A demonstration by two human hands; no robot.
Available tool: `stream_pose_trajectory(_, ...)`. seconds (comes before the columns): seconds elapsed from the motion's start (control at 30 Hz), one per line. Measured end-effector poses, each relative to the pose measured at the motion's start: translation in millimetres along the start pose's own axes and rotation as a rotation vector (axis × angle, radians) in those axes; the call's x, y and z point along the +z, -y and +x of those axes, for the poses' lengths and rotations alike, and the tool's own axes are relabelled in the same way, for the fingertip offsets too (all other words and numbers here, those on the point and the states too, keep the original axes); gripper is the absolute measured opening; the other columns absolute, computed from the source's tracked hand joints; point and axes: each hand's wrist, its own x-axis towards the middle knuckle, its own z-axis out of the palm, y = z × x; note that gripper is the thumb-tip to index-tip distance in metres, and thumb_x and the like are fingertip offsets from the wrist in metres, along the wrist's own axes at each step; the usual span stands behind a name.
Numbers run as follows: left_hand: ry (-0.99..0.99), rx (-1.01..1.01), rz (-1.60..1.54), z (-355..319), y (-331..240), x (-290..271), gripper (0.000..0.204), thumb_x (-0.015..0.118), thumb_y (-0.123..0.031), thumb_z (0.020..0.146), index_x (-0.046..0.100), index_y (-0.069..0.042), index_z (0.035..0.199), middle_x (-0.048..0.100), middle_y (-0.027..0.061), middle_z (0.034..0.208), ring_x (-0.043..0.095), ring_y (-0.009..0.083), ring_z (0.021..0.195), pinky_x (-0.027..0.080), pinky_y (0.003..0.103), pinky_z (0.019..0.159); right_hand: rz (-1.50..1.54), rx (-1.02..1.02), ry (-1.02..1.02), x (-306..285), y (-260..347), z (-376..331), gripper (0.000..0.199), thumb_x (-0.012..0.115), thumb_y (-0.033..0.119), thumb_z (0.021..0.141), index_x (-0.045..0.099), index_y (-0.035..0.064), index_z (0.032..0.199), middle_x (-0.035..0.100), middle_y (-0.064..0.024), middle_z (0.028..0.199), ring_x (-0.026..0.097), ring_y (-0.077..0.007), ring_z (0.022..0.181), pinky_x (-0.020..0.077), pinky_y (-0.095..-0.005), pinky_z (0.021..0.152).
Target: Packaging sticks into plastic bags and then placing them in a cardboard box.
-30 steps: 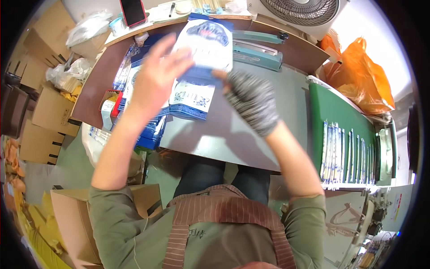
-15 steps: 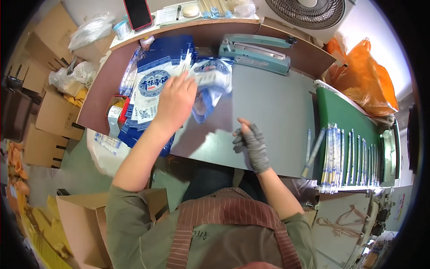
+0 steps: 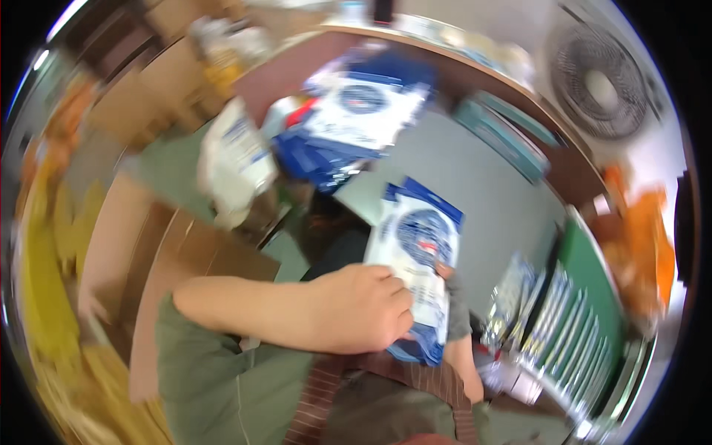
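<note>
A blue-and-white plastic packaging bag [image 3: 423, 241] with a round blue emblem is held tilted in front of my apron, over the table's near edge. My left hand [image 3: 371, 308] is closed on its lower left side. My right hand [image 3: 456, 308], in a grey fingerless glove, grips the right side. Its thumb lies on the front, while its fingers are hidden behind the bag. More bags of the same kind lie in a spread pile [image 3: 360, 111] at the far left of the table.
A teal bar sealer [image 3: 504, 137] stands at the back. Thin wrapped sticks [image 3: 567, 334] lie in rows on a green board [image 3: 582, 252] at the right, near orange bags [image 3: 641, 252]. An open cardboard box [image 3: 193, 252] is at the lower left, and a fan [image 3: 599, 81] at the back right.
My view has swung round and blurred. My left hand has come from the bag pile toward my body with a bag. My right hand, earlier away from the bags, now grips it too.
</note>
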Motion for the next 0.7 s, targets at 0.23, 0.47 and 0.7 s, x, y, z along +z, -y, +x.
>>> stream_pose_trajectory(0.23, -0.814, -0.801, -1.609, -80, 17, 23, 0.098, 0.071, -0.042, 0.083, 0.008, -0.005, 0.148, 0.031, 0.0165, 0.144, 0.034, 0.0244, 0.132, 0.034, 0.036, 0.106, -0.392, -0.019, 0.076, 94, -42, -8, 0.063, 0.065, 0.034, 0.082, 0.047, -0.0022, 0.13, 0.059, -0.0171, 0.118, 0.06, -0.0269, 0.104, 0.0501, -0.0381, 0.09)
stream_pose_trajectory(0.47, -1.254, -0.844, -1.216, -238, 29, -73, 0.085, 0.079, -0.022, 0.076, 0.028, -0.002, 0.14, 0.054, 0.0167, 0.127, 0.057, 0.0251, 0.112, 0.049, 0.04, 0.094, -1.211, -0.347, 0.732, 263, -111, 92, 0.056, 0.068, 0.03, 0.083, 0.051, -0.0011, 0.127, 0.059, -0.0092, 0.117, 0.059, -0.016, 0.097, 0.0466, -0.0291, 0.087)
stream_pose_trajectory(0.7, -1.46, -1.0, -1.136, -416, 59, -88, 0.066, 0.07, -0.013, 0.083, 0.034, 0.0, 0.137, 0.058, 0.016, 0.121, 0.063, 0.0234, 0.105, 0.054, 0.036, 0.089, -1.015, -0.545, 0.97, 335, -190, 180, 0.062, 0.052, 0.02, 0.094, 0.025, 0.0024, 0.147, 0.047, -0.0213, 0.134, 0.058, -0.0247, 0.11, 0.0495, -0.0321, 0.089)
